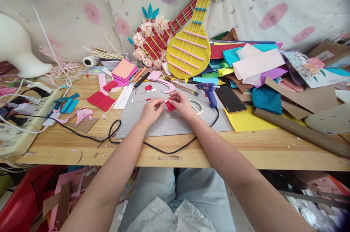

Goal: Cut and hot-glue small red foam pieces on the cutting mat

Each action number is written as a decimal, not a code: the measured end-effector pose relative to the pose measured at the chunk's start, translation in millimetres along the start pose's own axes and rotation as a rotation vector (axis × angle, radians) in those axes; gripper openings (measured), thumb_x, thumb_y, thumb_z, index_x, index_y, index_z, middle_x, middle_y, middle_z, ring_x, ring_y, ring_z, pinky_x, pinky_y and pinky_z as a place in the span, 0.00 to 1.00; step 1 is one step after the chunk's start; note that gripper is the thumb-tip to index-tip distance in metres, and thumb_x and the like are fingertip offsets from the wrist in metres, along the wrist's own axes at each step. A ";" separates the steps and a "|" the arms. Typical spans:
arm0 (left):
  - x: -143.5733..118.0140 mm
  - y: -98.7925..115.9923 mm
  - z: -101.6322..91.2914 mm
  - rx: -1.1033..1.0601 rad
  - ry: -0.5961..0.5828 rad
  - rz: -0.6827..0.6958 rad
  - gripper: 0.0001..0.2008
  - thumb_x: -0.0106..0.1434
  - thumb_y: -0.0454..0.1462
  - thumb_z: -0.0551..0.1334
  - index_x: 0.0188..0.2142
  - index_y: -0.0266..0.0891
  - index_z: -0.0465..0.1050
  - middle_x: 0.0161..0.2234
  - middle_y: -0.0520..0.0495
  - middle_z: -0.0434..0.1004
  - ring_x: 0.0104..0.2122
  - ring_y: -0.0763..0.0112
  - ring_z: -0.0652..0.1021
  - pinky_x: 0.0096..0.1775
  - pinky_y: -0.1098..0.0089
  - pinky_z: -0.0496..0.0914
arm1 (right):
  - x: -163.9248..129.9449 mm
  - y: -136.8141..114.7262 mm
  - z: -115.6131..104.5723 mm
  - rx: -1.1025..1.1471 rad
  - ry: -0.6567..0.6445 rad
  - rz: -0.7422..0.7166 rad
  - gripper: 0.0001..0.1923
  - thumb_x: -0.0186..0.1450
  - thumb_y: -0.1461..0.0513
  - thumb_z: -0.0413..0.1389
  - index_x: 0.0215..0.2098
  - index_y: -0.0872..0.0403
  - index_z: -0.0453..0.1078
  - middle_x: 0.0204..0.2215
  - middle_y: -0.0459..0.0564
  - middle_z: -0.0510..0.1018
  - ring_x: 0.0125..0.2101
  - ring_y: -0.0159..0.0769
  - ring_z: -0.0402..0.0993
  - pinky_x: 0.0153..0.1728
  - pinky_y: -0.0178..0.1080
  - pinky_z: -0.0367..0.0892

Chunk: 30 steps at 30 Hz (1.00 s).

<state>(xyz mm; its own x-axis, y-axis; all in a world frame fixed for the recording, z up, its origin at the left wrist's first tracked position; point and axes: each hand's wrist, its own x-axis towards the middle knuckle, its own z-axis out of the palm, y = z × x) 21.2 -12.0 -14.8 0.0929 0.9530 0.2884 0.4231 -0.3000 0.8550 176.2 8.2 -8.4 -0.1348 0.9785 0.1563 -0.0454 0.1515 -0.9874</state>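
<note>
Pinching: left hand [152,111] grips a thin white strip [166,100], right hand [181,104] a small red piece [170,107]; whether the two are joined, cannot tell. Both lie over a grey mat [164,126]. Farther right, glue gun [209,94] on mat, then black phone [231,99]. Wooden surface [60,144] beneath.

Black phone [231,98] at right, cream power strip [29,125] at left.

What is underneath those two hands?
The grey gridded mat shows below the left hand and right hand, with a small red piece between them. Whatever the hands themselves cover on the mat cannot be seen.
</note>
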 end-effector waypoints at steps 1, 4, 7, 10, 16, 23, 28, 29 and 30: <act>0.5 0.5 -0.4 -0.034 0.005 -0.021 0.11 0.55 0.38 0.58 0.38 0.40 0.73 0.30 0.48 0.74 0.26 0.75 0.72 0.26 0.74 0.68 | 0.0 -0.7 0.1 0.017 -0.001 0.005 0.15 0.49 0.58 0.59 0.33 0.53 0.62 0.26 0.43 0.70 0.26 0.28 0.65 0.30 0.35 0.62; 3.2 4.9 -1.1 -0.204 0.019 -0.133 0.11 0.55 0.38 0.58 0.38 0.38 0.72 0.31 0.47 0.75 0.26 0.73 0.74 0.28 0.72 0.70 | -0.6 -3.0 0.6 0.071 -0.026 0.014 0.16 0.48 0.58 0.59 0.33 0.53 0.62 0.26 0.42 0.69 0.27 0.28 0.66 0.31 0.35 0.62; 6.9 12.1 -1.1 -0.404 0.054 -0.240 0.10 0.54 0.39 0.59 0.35 0.37 0.70 0.28 0.48 0.74 0.25 0.73 0.75 0.27 0.71 0.70 | -2.1 -5.1 1.2 0.105 -0.076 0.015 0.16 0.48 0.58 0.60 0.33 0.53 0.62 0.27 0.42 0.69 0.26 0.27 0.65 0.30 0.35 0.62; 10.5 17.3 -2.9 -0.551 0.146 -0.294 0.10 0.52 0.41 0.62 0.29 0.37 0.65 0.26 0.52 0.72 0.23 0.76 0.74 0.27 0.71 0.70 | -4.0 -6.4 1.6 0.130 -0.123 0.019 0.17 0.48 0.57 0.61 0.33 0.52 0.62 0.27 0.42 0.70 0.26 0.26 0.66 0.29 0.34 0.62; 13.5 17.8 -14.5 -0.671 0.297 -0.375 0.16 0.51 0.45 0.63 0.23 0.36 0.60 0.20 0.55 0.67 0.19 0.81 0.71 0.27 0.74 0.70 | -7.4 -9.1 1.4 0.168 -0.193 0.040 0.18 0.49 0.57 0.61 0.34 0.52 0.62 0.29 0.42 0.70 0.28 0.27 0.68 0.30 0.34 0.63; 6.9 22.1 -17.6 -0.697 -0.128 -0.538 0.16 0.46 0.36 0.69 0.28 0.35 0.62 0.23 0.52 0.72 0.23 0.77 0.75 0.26 0.74 0.71 | -9.0 -9.6 0.6 0.164 -0.249 0.036 0.16 0.51 0.58 0.61 0.35 0.53 0.62 0.28 0.42 0.70 0.27 0.27 0.67 0.29 0.33 0.63; 6.5 24.1 -22.0 -0.724 -0.208 -0.595 0.15 0.47 0.33 0.68 0.30 0.36 0.61 0.24 0.50 0.74 0.25 0.74 0.76 0.26 0.73 0.72 | -9.3 -8.2 -0.4 0.133 -0.273 0.033 0.16 0.51 0.57 0.60 0.35 0.53 0.62 0.29 0.43 0.71 0.26 0.27 0.68 0.28 0.33 0.63; 6.7 23.8 -22.5 -0.720 -0.214 -0.598 0.15 0.47 0.32 0.68 0.29 0.36 0.61 0.24 0.50 0.74 0.25 0.74 0.76 0.26 0.73 0.72 | -9.5 -8.1 -0.6 0.126 -0.274 0.028 0.16 0.51 0.57 0.60 0.35 0.52 0.62 0.29 0.43 0.71 0.26 0.27 0.68 0.28 0.33 0.63; 7.0 23.2 -22.7 -0.717 -0.216 -0.601 0.15 0.48 0.32 0.67 0.29 0.36 0.61 0.23 0.50 0.74 0.24 0.74 0.76 0.27 0.73 0.72 | -9.6 -8.0 -0.8 0.120 -0.275 0.025 0.16 0.52 0.57 0.60 0.35 0.52 0.62 0.29 0.43 0.71 0.26 0.27 0.68 0.28 0.33 0.63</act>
<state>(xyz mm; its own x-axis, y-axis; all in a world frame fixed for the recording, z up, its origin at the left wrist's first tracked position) 11.2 -13.2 16.9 0.2348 0.9219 -0.3083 -0.1911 0.3547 0.9152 178.6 -2.3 -2.0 -0.3993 0.9047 0.1488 -0.1530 0.0943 -0.9837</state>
